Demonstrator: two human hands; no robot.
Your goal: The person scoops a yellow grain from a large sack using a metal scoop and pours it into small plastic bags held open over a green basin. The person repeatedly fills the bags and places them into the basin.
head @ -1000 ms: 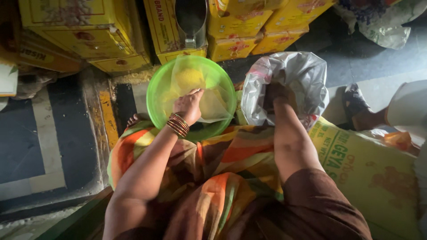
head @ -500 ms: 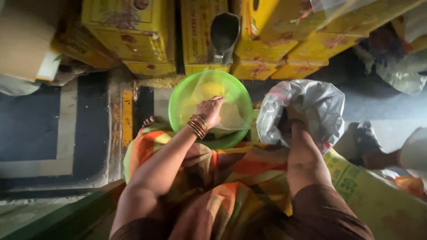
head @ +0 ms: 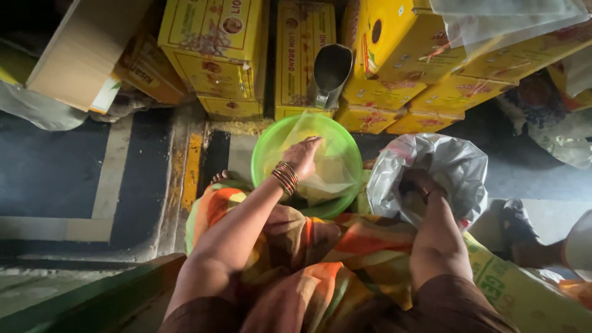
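A green plastic bowl (head: 269, 143) rests on my lap, over orange and green patterned cloth. My left hand (head: 302, 157), with bangles at the wrist, holds a clear plastic bag (head: 330, 166) open inside the bowl. My right hand (head: 418, 185) reaches down into a grey-white plastic sack (head: 453, 163) to the right of the bowl; its fingers are hidden inside, so what they grip cannot be seen.
Yellow cardboard boxes (head: 213, 55) are stacked ahead, with a metal scoop (head: 331, 71) standing between them. A brown carton (head: 80, 52) sits at far left. A yellow-green printed sack (head: 524, 290) lies at my right. Someone's sandalled foot (head: 518, 231) is at right.
The view has shifted, so the bowl and sack sit lower and more to the right in frame. My left hand stays on the bag in the bowl; my right hand remains inside the sack.
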